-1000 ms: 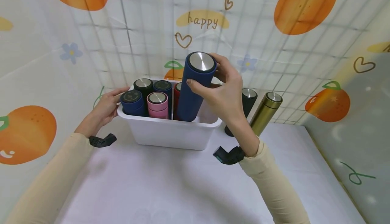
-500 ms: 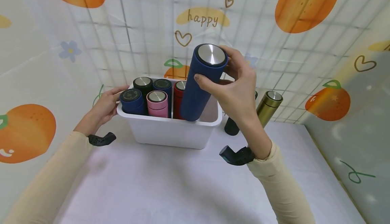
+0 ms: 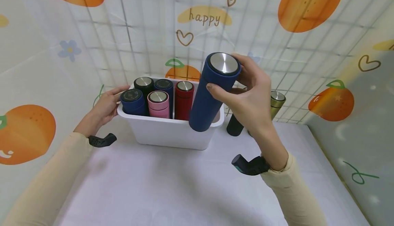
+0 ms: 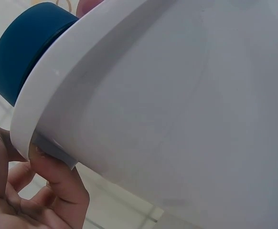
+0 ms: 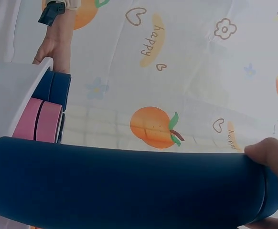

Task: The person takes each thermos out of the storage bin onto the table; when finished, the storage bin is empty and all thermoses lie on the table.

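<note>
My right hand [image 3: 253,92] grips a large blue thermos [image 3: 212,96] near its top, thumb on the front, fingers behind. The thermos has a silver lid top and tilts over the right front rim of a white plastic bin [image 3: 172,133]. Its base overlaps the rim in the head view. At the bin's left end, my left hand [image 3: 106,108] holds the rim; its fingers [image 4: 58,179] curl under the edge in the left wrist view. Inside stand a red thermos [image 3: 184,99], a pink one [image 3: 158,104], a black one [image 3: 144,84] and two blue ones.
Right of the bin, a black thermos [image 3: 235,127] and a gold thermos [image 3: 277,101] stand on the white table [image 3: 172,185], partly hidden behind my right hand. A wire grid [image 3: 147,41] behind a fruit-printed sheet closes off the back.
My right hand has carried the blue thermos rightward, up at first and then lower toward me, uncovering the red thermos. The left hand stays at the rim.
</note>
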Motion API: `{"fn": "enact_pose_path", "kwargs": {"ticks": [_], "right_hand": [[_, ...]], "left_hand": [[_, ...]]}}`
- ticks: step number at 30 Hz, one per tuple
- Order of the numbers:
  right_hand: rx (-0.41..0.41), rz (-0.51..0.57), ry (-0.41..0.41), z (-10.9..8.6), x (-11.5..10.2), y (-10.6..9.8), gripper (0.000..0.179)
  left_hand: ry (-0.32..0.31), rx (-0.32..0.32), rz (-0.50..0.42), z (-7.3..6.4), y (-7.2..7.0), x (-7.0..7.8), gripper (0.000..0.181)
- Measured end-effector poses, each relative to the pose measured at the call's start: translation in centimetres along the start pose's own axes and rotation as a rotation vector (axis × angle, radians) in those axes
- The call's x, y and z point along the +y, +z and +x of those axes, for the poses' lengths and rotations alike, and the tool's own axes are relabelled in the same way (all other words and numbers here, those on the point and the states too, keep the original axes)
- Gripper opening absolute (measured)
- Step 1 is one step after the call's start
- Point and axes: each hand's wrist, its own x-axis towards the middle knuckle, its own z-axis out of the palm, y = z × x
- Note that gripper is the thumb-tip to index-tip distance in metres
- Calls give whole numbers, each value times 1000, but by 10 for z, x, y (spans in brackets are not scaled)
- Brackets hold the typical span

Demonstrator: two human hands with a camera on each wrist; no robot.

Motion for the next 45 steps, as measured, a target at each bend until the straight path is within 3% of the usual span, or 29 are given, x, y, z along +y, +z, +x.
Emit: {"fn": "enact_pose_path", "kwargs": {"ticks": [7, 21, 31, 38, 45], "right_hand": [[-2, 12, 31, -7, 15, -13, 55], [0, -23, 56, -22, 10, -32, 55], [0, 113, 72, -28, 6, -44, 56], [3, 29, 58, -34, 3, -54, 57], [12, 24, 87, -43, 9, -63, 59]], "left_hand": [[11, 14, 38, 0, 0, -1, 50], [1, 9, 38, 0, 0, 1, 50], [3, 15, 26, 1, -1, 1, 50], [9, 13, 16, 0, 0, 1, 50], [10, 12, 17, -1, 0, 0, 50]]}}
